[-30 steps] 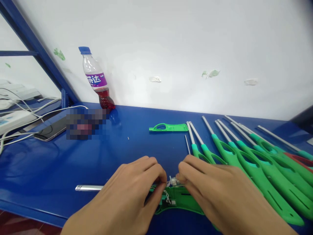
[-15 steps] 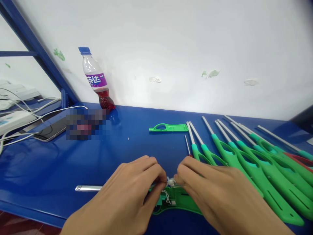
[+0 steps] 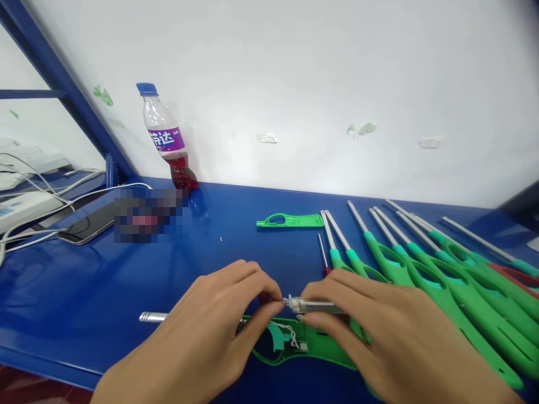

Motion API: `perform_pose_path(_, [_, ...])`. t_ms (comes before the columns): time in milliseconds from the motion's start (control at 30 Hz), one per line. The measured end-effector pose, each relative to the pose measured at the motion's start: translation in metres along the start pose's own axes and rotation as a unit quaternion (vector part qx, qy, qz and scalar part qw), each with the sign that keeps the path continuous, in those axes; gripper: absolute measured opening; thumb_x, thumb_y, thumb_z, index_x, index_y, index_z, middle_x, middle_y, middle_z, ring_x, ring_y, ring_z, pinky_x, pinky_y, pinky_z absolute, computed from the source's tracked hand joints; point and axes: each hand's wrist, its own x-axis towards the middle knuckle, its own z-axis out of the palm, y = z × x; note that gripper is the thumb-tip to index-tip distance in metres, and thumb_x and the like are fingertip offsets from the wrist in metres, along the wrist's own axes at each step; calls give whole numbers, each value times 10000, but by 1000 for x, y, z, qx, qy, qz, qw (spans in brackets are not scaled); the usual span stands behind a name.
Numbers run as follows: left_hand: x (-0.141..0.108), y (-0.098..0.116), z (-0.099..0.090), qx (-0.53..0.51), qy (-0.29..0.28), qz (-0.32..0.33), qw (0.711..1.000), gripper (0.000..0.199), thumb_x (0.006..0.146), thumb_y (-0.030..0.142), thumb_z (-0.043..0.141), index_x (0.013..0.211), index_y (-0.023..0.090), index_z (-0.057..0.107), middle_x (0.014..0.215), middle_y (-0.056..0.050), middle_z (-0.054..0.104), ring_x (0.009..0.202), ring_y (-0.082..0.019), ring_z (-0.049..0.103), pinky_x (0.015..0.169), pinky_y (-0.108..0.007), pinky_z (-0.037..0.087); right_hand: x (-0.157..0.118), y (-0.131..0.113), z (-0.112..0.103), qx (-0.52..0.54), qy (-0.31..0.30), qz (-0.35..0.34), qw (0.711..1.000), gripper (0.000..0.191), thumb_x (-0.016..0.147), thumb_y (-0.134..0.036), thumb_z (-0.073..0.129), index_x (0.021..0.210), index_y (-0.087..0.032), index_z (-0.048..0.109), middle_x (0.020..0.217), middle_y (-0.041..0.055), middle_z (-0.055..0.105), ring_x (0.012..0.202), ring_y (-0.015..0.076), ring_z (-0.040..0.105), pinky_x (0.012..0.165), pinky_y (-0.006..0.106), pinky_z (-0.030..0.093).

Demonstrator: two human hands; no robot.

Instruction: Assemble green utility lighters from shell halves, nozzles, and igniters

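Between the fingers of my right hand (image 3: 374,325) lies a clear lighter fuel tank (image 3: 314,306), held sideways above an opened green lighter shell (image 3: 328,349). My left hand (image 3: 210,328) pinches at the tank's white valve end; its fingertips hide what exactly they grip. Inside the shell show a teal trigger (image 3: 277,338) and thin white wires (image 3: 291,331). The shell rests on the blue table below both hands, partly covered by them. A silver lighter tube (image 3: 152,317) sticks out to the left from behind my left hand.
Several long green lighters (image 3: 446,292) lie slanted at the right, beside a red one (image 3: 516,275). Behind my hands are a loose green shell half (image 3: 301,220) and a thin red-handled screwdriver (image 3: 323,252). A drink bottle (image 3: 168,140), phone (image 3: 90,221) and white cables (image 3: 29,221) are at the left.
My right hand has lifted and turned, so more of the clear tank shows. My left hand has shifted slightly up and left, still pinching. The open shell below is more exposed.
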Motion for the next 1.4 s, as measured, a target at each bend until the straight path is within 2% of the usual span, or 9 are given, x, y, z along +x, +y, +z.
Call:
perform_pose_path(200, [2, -1, -3, -6, -9, -4, 1000, 145, 1119, 265, 539, 1037, 308, 650, 1038, 53, 682, 955, -154, 622, 854, -290, 442, -3, 1, 1, -8, 10, -8, 1000, 178, 1118, -284, 466, 1132, -287, 644, 967, -14, 768, 685, 147, 710, 521, 270, 421])
perform_pose_path(333, [2, 0, -3, -19, -5, -7, 1000, 157, 1119, 255, 531, 1039, 320, 650, 997, 71, 680, 908, -136, 622, 820, -276, 440, -3, 0, 0, -8, 2, 0, 1000, 187, 1105, -249, 469, 1066, -267, 651, 900, -7, 746, 643, 139, 688, 550, 262, 438])
perform_pose_path(500, [3, 3, -2, -24, 4, 7, 1000, 171, 1104, 213, 548, 1005, 303, 654, 984, 73, 681, 902, -126, 627, 811, -267, 442, -1, -1, 2, -16, -8, -2, 1000, 156, 1093, -262, 507, 962, -254, 591, 806, -20, 694, 626, 142, 677, 524, 266, 388])
perform_pose_path(800, [3, 5, -2, -13, 32, 43, 998, 186, 1077, 161, 579, 941, 259, 659, 917, 62, 684, 847, -122, 620, 776, -267, 448, -3, -5, 2, -26, -9, -29, 999, 162, 1100, -239, 498, 940, -266, 512, 827, -34, 644, 677, 156, 668, 537, 325, 339])
perform_pose_path(1067, [3, 5, 0, -29, 42, 51, 997, 201, 1052, 125, 603, 906, 249, 662, 890, 68, 683, 829, -108, 632, 743, -242, 448, 2, -5, 3, -9, 36, -35, 999, 229, 1106, -220, 475, 881, -268, 475, 741, -61, 606, 585, 141, 640, 523, 324, 349])
perform_pose_path(1267, [3, 5, -1, -37, 32, 42, 998, 181, 1056, 138, 595, 935, 256, 661, 923, 67, 684, 834, -103, 639, 737, -235, 448, 1, -5, 2, -2, 53, -33, 998, 250, 1116, -249, 463, 868, -272, 478, 698, -77, 587, 513, 125, 623, 456, 324, 314])
perform_pose_path(1400, [2, 5, -1, -39, 35, 41, 998, 180, 1067, 153, 578, 946, 263, 653, 927, 72, 683, 837, -97, 642, 744, -226, 450, -1, -5, 2, 3, 37, -22, 999, 227, 1112, -241, 466, 897, -255, 539, 740, -51, 644, 554, 115, 637, 483, 282, 332])
